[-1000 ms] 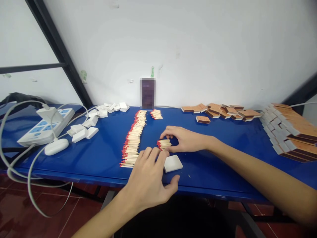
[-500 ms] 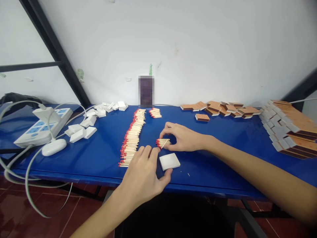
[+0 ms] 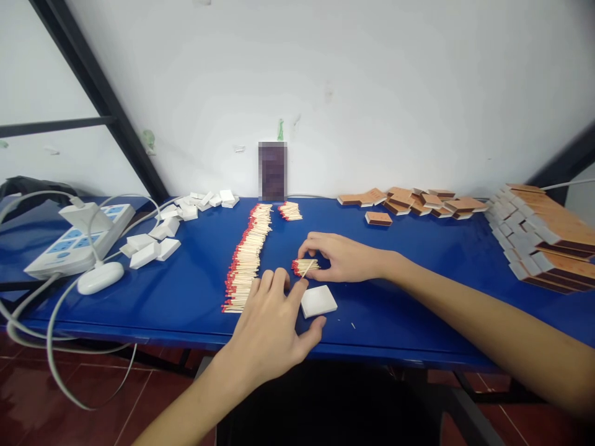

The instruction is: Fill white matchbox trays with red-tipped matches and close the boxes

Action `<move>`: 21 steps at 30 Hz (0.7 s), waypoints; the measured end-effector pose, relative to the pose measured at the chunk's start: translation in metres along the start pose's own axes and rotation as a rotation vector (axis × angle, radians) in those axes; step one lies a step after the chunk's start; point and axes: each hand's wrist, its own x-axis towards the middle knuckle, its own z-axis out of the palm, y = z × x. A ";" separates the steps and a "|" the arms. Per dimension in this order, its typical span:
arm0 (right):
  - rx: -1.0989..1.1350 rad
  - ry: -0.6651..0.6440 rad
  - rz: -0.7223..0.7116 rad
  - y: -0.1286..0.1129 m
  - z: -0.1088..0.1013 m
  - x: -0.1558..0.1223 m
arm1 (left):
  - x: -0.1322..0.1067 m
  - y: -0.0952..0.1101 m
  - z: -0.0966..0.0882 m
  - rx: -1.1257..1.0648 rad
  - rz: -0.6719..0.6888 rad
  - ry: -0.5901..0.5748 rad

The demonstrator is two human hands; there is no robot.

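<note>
A small bundle of red-tipped matches (image 3: 303,267) lies on the blue table, with one match slanting across its top. My right hand (image 3: 346,257) curls around the bundle's right end, thumb and fingers holding it from either side. My left hand (image 3: 274,325) is open, fingers spread and the index fingertip at the slanting match. Between its index finger and thumb is a white matchbox tray (image 3: 320,301), apparently face down. Just left of that hand runs a long row of matches (image 3: 246,254), partly covered by it.
White trays (image 3: 151,246) are scattered at the left beside a power strip (image 3: 74,238) with cables. Several brown matchbox sleeves (image 3: 404,201) lie along the wall, and stacked matchboxes (image 3: 548,235) stand at far right. A small match pile (image 3: 290,211) sits at the back.
My left index finger has shifted slightly right, toward the slanting match. My right hand stays at the bundle, and the white tray has hardly moved.
</note>
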 end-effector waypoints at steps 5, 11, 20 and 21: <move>-0.030 0.004 -0.007 -0.001 -0.001 0.002 | 0.000 0.000 0.000 0.027 -0.011 -0.009; -0.067 -0.007 -0.018 -0.002 -0.003 0.001 | 0.000 0.000 0.001 0.056 -0.026 -0.003; -0.009 0.014 -0.027 -0.001 -0.001 0.001 | 0.001 0.000 0.002 0.081 -0.021 -0.005; -0.004 0.017 -0.024 -0.001 -0.001 0.001 | 0.001 0.000 0.002 0.083 -0.022 -0.004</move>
